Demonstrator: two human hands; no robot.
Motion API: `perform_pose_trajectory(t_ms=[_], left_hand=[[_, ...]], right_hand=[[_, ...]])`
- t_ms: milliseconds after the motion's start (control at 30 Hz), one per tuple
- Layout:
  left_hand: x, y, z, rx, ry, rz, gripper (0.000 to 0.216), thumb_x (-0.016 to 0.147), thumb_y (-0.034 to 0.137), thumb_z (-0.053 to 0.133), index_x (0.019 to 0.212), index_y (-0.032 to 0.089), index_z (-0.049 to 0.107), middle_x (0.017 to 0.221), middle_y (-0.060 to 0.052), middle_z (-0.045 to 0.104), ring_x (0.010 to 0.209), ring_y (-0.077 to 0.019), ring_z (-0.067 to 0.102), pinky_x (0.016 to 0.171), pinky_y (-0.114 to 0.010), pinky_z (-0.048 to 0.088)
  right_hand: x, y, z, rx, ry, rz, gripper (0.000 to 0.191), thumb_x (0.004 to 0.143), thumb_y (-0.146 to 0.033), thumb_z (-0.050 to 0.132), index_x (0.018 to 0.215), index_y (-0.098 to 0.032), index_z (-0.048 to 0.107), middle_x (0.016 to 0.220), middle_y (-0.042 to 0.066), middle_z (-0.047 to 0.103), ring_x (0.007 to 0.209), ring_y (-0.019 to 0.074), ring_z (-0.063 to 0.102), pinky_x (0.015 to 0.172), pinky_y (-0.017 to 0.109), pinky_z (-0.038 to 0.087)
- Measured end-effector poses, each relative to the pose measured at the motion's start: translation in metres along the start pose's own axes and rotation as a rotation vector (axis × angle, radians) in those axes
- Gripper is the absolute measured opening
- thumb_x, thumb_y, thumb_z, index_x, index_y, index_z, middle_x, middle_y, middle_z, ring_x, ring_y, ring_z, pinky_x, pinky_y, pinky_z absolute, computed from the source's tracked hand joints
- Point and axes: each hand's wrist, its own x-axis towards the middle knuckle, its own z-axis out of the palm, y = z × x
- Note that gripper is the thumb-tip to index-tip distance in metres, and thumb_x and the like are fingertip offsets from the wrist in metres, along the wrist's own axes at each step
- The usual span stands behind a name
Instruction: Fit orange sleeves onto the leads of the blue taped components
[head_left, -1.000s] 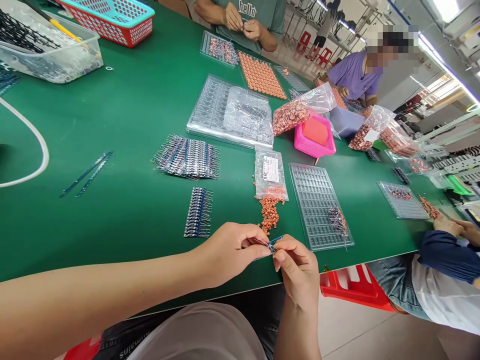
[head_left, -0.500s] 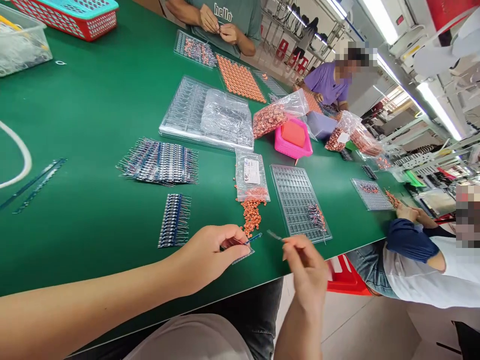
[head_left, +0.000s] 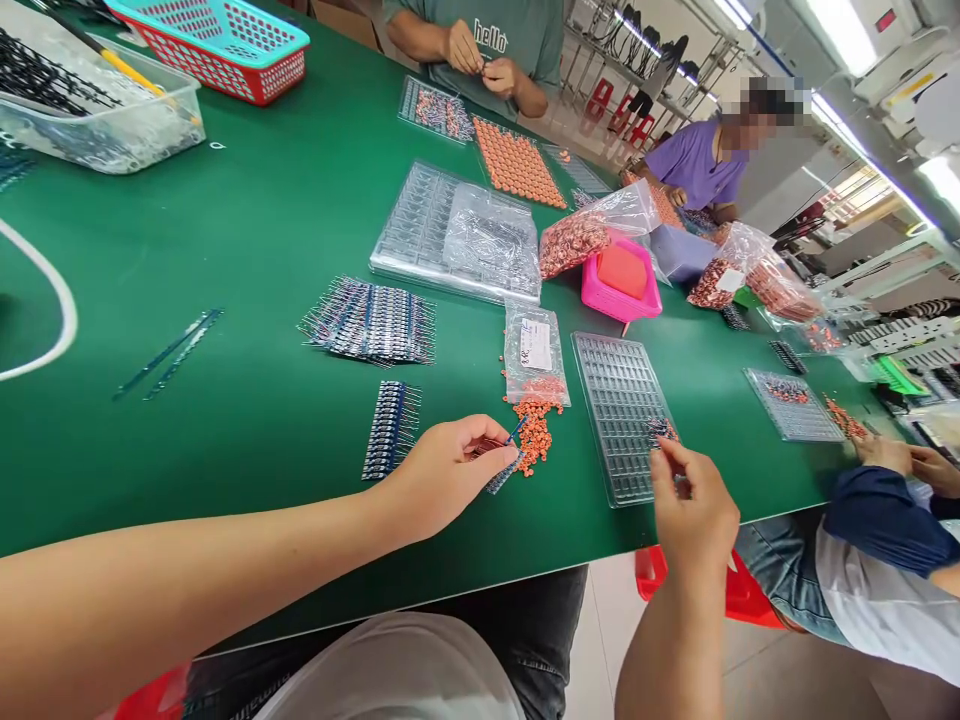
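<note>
My left hand [head_left: 442, 470] is closed, thumb against fingers, on a blue strip of small leaded components [head_left: 504, 474], mostly hidden by the fingers. Just beyond its fingertips lie loose orange beads [head_left: 534, 440], spilling from a clear zip bag [head_left: 537, 350] with a white label. Over the near right end of a clear ribbed tray [head_left: 615, 420], my right hand [head_left: 694, 505] is pinched; whatever it holds is too small to make out. Its fingertips are at a little heap of orange-beaded wire parts [head_left: 661, 430] in that tray.
Left of the bag lie a stack of component strips [head_left: 375, 320] and a smaller strip bundle [head_left: 390, 430]. Farther back are stacked clear trays [head_left: 420, 220], a pink basket [head_left: 619, 290] and a bag of copper-coloured parts [head_left: 574, 240]. Co-workers sit across and to the right.
My right hand has moved right, away from my left hand, to the heap in the tray. My left hand keeps hold of the strip. The camera view has shifted leftward.
</note>
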Motion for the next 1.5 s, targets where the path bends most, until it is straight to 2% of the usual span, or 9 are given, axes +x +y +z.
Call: perform_pose_trajectory(t_ms=[133, 233, 400, 700, 867, 1000, 1100, 1233, 1500], left_hand=[[0.000, 0.001, 0.000, -0.025, 0.005, 0.007, 0.023, 0.081, 0.041, 0.064, 0.082, 0.018, 0.063, 0.074, 0.002, 0.062, 0.069, -0.0152, 0.056, 0.066, -0.027, 0.042], [0.000, 0.000, 0.001, -0.043, 0.009, 0.010, 0.022, 0.081, 0.040, 0.065, 0.082, 0.018, 0.063, 0.074, 0.002, 0.062, 0.070, -0.0154, 0.057, 0.068, -0.028, 0.043], [0.000, -0.001, 0.001, -0.023, -0.007, -0.004, 0.021, 0.083, 0.038, 0.064, 0.085, 0.017, 0.064, 0.075, 0.001, 0.063, 0.071, -0.0160, 0.057, 0.068, -0.029, 0.043], [0.000, -0.004, 0.000, 0.001, -0.033, 0.014, 0.023, 0.085, 0.040, 0.064, 0.087, 0.017, 0.065, 0.075, 0.002, 0.063, 0.071, -0.0159, 0.057, 0.068, -0.028, 0.043], [0.000, -0.004, 0.000, 0.030, -0.042, 0.024, 0.023, 0.086, 0.040, 0.064, 0.087, 0.017, 0.065, 0.075, 0.001, 0.064, 0.071, -0.0161, 0.059, 0.068, -0.028, 0.044], [-0.003, -0.002, 0.001, 0.039, -0.081, 0.033, 0.019, 0.087, 0.036, 0.061, 0.088, 0.018, 0.064, 0.075, 0.001, 0.066, 0.072, -0.0174, 0.062, 0.069, -0.029, 0.047], [-0.008, 0.000, 0.003, 0.052, -0.125, 0.086, 0.017, 0.087, 0.032, 0.062, 0.091, 0.017, 0.068, 0.089, -0.003, 0.073, 0.086, -0.0202, 0.067, 0.081, -0.032, 0.051], [-0.017, 0.001, 0.005, 0.028, -0.180, 0.112, 0.017, 0.089, 0.033, 0.062, 0.093, 0.018, 0.069, 0.103, -0.005, 0.076, 0.101, -0.0228, 0.069, 0.090, -0.034, 0.052], [-0.025, -0.001, 0.008, 0.045, -0.193, 0.191, 0.010, 0.091, 0.028, 0.061, 0.091, 0.021, 0.068, 0.111, -0.004, 0.078, 0.113, -0.0219, 0.069, 0.099, -0.033, 0.051]], right_hand=[[-0.031, -0.053, 0.012, 0.268, -0.210, -0.109, 0.013, 0.095, -0.028, 0.060, 0.097, -0.021, 0.070, 0.087, 0.005, 0.070, 0.072, 0.0173, 0.063, 0.066, 0.030, 0.050], [-0.040, -0.071, 0.027, 0.318, -0.320, -0.155, 0.012, 0.096, -0.023, 0.057, 0.095, -0.021, 0.068, 0.086, 0.004, 0.068, 0.073, 0.0164, 0.064, 0.065, 0.029, 0.051], [-0.039, -0.075, 0.045, 0.230, -0.343, -0.209, 0.014, 0.096, -0.021, 0.056, 0.099, -0.021, 0.069, 0.089, 0.005, 0.067, 0.080, 0.0177, 0.064, 0.072, 0.031, 0.053], [-0.031, -0.076, 0.043, 0.139, -0.411, -0.279, 0.014, 0.097, -0.022, 0.055, 0.098, -0.021, 0.069, 0.092, 0.005, 0.067, 0.080, 0.0172, 0.064, 0.071, 0.029, 0.050], [-0.028, -0.079, 0.048, 0.160, -0.385, -0.250, 0.013, 0.092, -0.020, 0.056, 0.086, -0.020, 0.067, 0.081, 0.002, 0.063, 0.065, 0.0133, 0.057, 0.062, 0.027, 0.046], [-0.036, -0.086, 0.038, 0.397, -0.395, -0.086, 0.011, 0.089, -0.020, 0.059, 0.079, -0.021, 0.064, 0.074, -0.001, 0.059, 0.058, 0.0113, 0.052, 0.055, 0.025, 0.043], [-0.048, -0.091, 0.027, 0.633, -0.397, 0.082, 0.012, 0.090, -0.023, 0.061, 0.079, -0.021, 0.064, 0.075, 0.000, 0.059, 0.061, 0.0123, 0.053, 0.052, 0.024, 0.042], [-0.064, -0.096, 0.026, 0.808, -0.264, 0.186, 0.011, 0.092, -0.026, 0.063, 0.082, -0.021, 0.065, 0.077, 0.001, 0.058, 0.068, 0.0143, 0.055, 0.057, 0.025, 0.044], [-0.075, -0.103, 0.035, 0.833, -0.135, 0.221, 0.007, 0.092, -0.025, 0.064, 0.086, -0.022, 0.065, 0.080, 0.002, 0.059, 0.071, 0.0163, 0.057, 0.060, 0.028, 0.046]])
